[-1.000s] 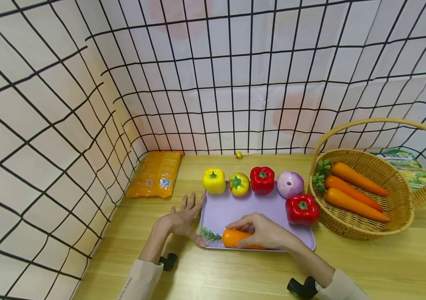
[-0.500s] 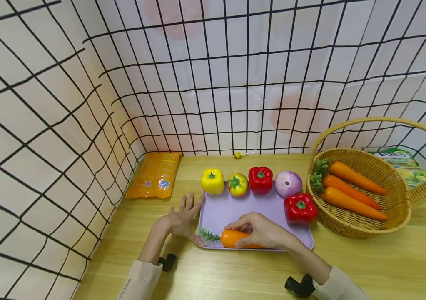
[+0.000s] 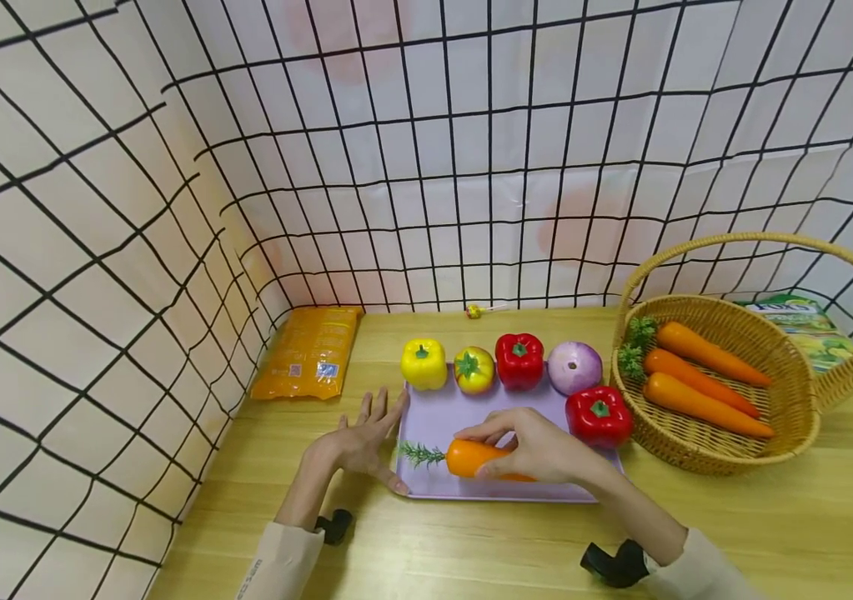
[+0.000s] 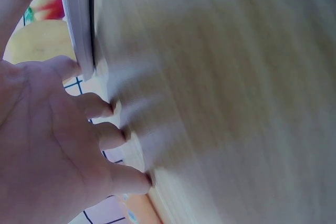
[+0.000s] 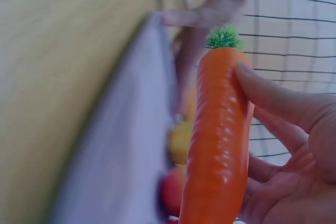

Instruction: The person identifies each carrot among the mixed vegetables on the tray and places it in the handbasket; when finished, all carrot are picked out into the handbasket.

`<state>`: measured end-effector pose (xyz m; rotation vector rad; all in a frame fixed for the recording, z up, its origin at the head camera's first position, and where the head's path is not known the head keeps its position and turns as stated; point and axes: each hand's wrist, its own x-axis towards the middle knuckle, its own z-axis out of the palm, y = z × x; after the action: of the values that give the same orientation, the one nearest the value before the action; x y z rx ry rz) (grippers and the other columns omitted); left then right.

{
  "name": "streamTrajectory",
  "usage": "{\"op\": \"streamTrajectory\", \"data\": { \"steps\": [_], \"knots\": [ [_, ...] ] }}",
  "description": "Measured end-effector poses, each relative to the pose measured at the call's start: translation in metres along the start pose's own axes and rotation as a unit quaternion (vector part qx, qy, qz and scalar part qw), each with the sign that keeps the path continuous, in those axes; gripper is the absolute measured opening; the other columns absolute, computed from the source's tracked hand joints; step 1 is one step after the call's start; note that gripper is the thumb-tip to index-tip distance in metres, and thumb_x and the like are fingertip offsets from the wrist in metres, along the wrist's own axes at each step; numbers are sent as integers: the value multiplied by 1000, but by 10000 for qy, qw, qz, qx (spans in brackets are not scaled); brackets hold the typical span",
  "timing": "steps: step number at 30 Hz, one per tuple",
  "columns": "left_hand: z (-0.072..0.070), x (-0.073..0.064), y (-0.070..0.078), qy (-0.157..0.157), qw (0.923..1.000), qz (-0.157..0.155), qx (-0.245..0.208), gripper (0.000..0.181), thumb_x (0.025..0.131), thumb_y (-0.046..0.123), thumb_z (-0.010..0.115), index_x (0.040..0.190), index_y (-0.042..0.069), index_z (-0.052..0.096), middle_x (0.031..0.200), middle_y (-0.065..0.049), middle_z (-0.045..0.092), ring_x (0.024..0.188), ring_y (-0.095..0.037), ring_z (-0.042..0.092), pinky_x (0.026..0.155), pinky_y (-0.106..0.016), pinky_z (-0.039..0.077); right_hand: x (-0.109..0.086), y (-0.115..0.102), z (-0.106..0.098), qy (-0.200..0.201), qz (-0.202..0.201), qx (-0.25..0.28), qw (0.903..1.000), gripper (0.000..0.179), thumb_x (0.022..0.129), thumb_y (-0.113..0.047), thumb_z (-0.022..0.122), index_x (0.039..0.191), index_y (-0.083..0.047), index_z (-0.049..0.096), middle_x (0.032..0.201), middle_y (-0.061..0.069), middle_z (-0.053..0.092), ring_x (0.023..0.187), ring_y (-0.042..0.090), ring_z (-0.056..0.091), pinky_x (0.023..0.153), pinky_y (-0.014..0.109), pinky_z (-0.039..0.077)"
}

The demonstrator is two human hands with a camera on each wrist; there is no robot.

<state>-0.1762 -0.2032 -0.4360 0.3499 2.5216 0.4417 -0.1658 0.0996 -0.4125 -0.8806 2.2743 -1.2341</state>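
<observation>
My right hand [image 3: 546, 450] pinches an orange carrot [image 3: 467, 458] between thumb and fingers, its leafy green top pointing left. In the right wrist view the thumb lies along the carrot [image 5: 218, 140] near its thick end. Below it is a lilac tray [image 3: 434, 417], whose near rim shows under the carrot in the head view. With fingers spread, my left hand [image 3: 362, 442] rests at the tray's left side, the thumb by the near corner. In the left wrist view its fingertips meet the wooden table beside the tray rim [image 4: 79, 19].
Along the tray's far edge sit a yellow pepper [image 3: 423, 365], a yellow-red fruit [image 3: 474, 372], a red pepper [image 3: 519, 362] and an onion [image 3: 574, 368]. Another red pepper [image 3: 599, 418] is at its right. A wicker basket [image 3: 805, 417] holds carrots. An orange packet [image 3: 306, 354] lies left.
My right hand has raised the carrot off the tray's near edge, and the rim now shows below it. My left hand stays in place; the view has shifted slightly.
</observation>
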Motion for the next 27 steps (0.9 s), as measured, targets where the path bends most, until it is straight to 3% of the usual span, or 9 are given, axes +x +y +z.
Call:
{"op": "streamTrajectory", "data": {
  "steps": [7, 12, 16, 22, 27],
  "knots": [
    [-1, -2, 0, -8, 10000, -15, -18, 142, 71, 53, 92, 167, 24, -9, 171, -21, -20, 159, -43, -19, 122, -77, -2, -23, -24, -37, 453, -135, -478, 9977, 43, 89, -33, 82, 130, -23, 74, 114, -6, 75, 100, 11, 61, 86, 27, 55],
    [-1, -3, 0, -18, 10000, -9, 5, 143, 71, 53, 92, 167, 23, -10, 171, -22, -19, 159, -44, -18, 122, -77, -2, -39, -29, -66, 841, 289, -665, 9938, 45, 88, -36, 83, 130, -26, 74, 120, -1, 72, 101, 19, 57, 77, 26, 52],
    [0, -2, 1, -3, 10000, -27, 33, 143, 70, 53, 92, 167, 24, -10, 171, -22, -19, 160, -43, -17, 122, -77, 0, -52, -23, -87, 1092, 632, -774, 9890, 47, 87, -36, 84, 131, -24, 74, 123, 6, 73, 94, 20, 55, 71, 24, 51],
    [0, 0, 1, 7, 10000, -40, 75, 143, 70, 54, 92, 167, 24, -9, 172, -22, -19, 160, -43, -17, 122, -77, 0, -73, -2, -118, 1390, 813, -1097, 9808, 51, 87, -35, 83, 134, -17, 72, 123, 16, 73, 74, 13, 50, 54, 23, 40],
    [0, 0, 1, 10, 10000, -35, 82, 143, 70, 54, 92, 167, 24, -10, 171, -22, -19, 160, -43, -16, 122, -77, 0, -87, 19, -142, 1644, 1115, -1375, 9704, 53, 87, -39, 83, 135, -20, 71, 123, 14, 70, 86, 17, 55, 63, 23, 46]
  ]
}}
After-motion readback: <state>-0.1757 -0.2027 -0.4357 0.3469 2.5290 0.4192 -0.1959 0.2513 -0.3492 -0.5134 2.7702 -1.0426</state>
